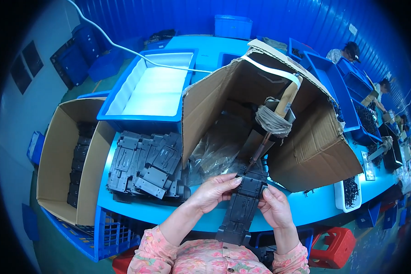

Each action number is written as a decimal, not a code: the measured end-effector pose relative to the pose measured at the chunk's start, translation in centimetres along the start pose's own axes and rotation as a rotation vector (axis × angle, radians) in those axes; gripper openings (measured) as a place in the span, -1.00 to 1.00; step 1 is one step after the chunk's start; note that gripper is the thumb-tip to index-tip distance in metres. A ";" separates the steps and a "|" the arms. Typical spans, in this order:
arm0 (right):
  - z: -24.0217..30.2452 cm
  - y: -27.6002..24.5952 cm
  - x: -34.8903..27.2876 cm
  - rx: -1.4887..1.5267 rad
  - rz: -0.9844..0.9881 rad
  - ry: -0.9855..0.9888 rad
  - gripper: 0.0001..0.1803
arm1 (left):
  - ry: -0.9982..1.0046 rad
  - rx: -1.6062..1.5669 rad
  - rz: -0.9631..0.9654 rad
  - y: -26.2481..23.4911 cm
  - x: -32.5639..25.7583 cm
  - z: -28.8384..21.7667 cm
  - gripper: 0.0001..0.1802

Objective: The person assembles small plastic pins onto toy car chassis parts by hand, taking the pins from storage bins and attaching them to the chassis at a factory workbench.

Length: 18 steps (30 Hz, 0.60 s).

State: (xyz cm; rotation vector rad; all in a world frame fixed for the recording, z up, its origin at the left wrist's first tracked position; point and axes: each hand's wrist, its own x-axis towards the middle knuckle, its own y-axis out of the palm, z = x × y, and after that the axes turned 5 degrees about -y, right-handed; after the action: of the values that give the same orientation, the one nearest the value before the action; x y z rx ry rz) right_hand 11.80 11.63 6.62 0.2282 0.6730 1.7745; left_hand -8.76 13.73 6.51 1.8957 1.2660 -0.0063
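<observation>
Between my two hands is a black moulded plastic part (pixel 240 206), long and tilted, its far end under a soldering iron (pixel 261 148). My left hand (pixel 219 189) grips its left edge near the far end, thumb on top. On the opposite edge my right hand (pixel 276 206) pinches it between thumb and fingers. The iron has a wooden handle wrapped in grey cloth and points down from inside an open cardboard box (pixel 306 155). Its tip meets or nearly meets the part; I cannot tell which. Left of my hands lies a pile of similar black parts (pixel 146 164).
A blue tray with white lining (pixel 157 89) stands behind the pile. Another carton (pixel 61 182) holds more black parts at left. Clear plastic bags (pixel 219 148) lie in the box. At right are a white bin of small black pieces (pixel 350 194), a red stool (pixel 335 246) and co-workers.
</observation>
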 end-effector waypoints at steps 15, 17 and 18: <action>0.2 0.7 -0.2 -0.022 -0.006 -0.013 -0.69 | -0.003 -0.020 0.001 0.0 -0.2 -0.2 -0.77; 0.2 0.6 -0.2 -0.021 -0.010 -0.015 -0.69 | -0.001 -0.020 0.004 0.2 -0.3 -0.3 -0.77; 0.1 0.5 -0.2 -0.014 -0.005 -0.012 -0.69 | 0.001 -0.020 0.005 0.2 -0.3 -0.3 -0.76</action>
State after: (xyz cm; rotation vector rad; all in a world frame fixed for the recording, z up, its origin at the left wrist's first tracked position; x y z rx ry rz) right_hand 11.53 11.35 6.97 0.2272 0.6518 1.7711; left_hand -8.90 13.62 6.91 1.8819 1.2581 0.0101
